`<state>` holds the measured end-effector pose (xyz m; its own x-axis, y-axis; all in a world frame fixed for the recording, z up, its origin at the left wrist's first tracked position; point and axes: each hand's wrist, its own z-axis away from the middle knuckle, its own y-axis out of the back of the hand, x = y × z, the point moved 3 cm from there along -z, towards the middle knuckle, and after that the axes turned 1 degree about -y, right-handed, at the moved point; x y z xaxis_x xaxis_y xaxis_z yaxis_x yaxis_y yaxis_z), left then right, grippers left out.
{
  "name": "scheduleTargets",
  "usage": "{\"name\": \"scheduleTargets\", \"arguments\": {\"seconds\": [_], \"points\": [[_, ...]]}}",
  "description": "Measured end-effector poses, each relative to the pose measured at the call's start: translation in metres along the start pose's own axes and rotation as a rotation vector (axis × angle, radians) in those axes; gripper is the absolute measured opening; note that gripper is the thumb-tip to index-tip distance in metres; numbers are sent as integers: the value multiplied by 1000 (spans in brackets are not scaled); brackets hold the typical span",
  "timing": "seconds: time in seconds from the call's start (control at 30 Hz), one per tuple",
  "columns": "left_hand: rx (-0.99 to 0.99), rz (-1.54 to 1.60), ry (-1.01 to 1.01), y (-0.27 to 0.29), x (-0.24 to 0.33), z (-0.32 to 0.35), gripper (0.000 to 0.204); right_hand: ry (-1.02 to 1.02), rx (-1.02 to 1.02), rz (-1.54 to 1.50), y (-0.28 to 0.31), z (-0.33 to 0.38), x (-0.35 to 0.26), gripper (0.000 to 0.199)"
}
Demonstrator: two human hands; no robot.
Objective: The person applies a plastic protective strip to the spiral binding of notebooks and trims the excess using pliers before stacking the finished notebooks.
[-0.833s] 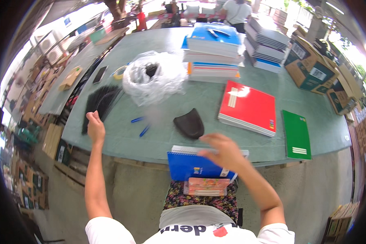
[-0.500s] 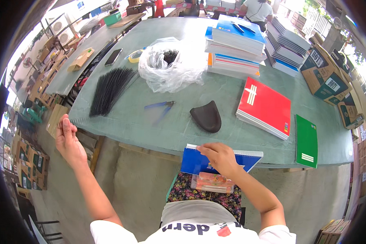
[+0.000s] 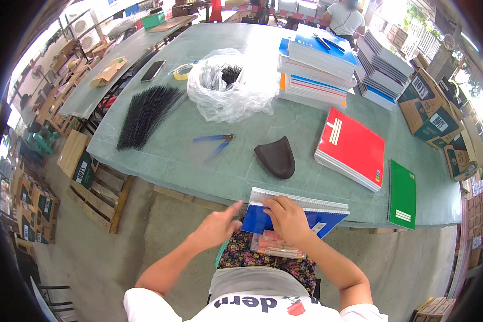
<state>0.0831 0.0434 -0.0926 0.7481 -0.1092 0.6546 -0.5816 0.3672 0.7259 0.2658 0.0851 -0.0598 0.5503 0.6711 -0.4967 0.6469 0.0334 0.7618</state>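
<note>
A blue notebook (image 3: pixel 258 219), with white pages and a row of holes or coil along its upper edge, rests tilted between my lap and the table's front edge. My right hand (image 3: pixel 291 219) grips its upper edge, thumb and fingers closed over it. My left hand (image 3: pixel 217 228) is just off the notebook's left end, slightly blurred, with thumb and forefinger apart and no object visible between them. Beyond the notebook lie a curved dark pad (image 3: pixel 276 157) and blue-handled cutters (image 3: pixel 220 141). A pile of black spiral coils (image 3: pixel 147 115) spreads on the left of the table.
A plastic bag (image 3: pixel 228 96) with dark coils inside, a tape roll (image 3: pixel 183 71) and a phone (image 3: pixel 153 71) lie farther back. Red notebooks (image 3: pixel 351 147), a green notebook (image 3: pixel 402 193), tall notebook stacks (image 3: pixel 319 70) and cartons (image 3: pixel 432 110) fill the right. A person (image 3: pixel 346 19) is at the back.
My left hand has come from the table's left edge, where it pinched a thin coil, to the notebook's left end. My right hand still holds the notebook, whose pages now show more.
</note>
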Motion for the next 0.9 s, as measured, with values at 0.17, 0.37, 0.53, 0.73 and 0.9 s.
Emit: {"name": "scheduleTargets", "arguments": {"seconds": [0.17,0.37,0.53,0.73,0.9], "points": [[334,359,-59,25,10,-8,31,137,56,56,-2,12,5,37],[22,605,95,38,9,-39,24,267,157,289,5,19,-10,40],[-191,531,128,45,11,-56,27,255,266,324,1,29,-5,41],[-306,538,124,44,7,-65,28,185,138,131,-1,28,-2,48],[-361,495,105,46,11,-66,32,217,118,141,1,29,-3,49]]}}
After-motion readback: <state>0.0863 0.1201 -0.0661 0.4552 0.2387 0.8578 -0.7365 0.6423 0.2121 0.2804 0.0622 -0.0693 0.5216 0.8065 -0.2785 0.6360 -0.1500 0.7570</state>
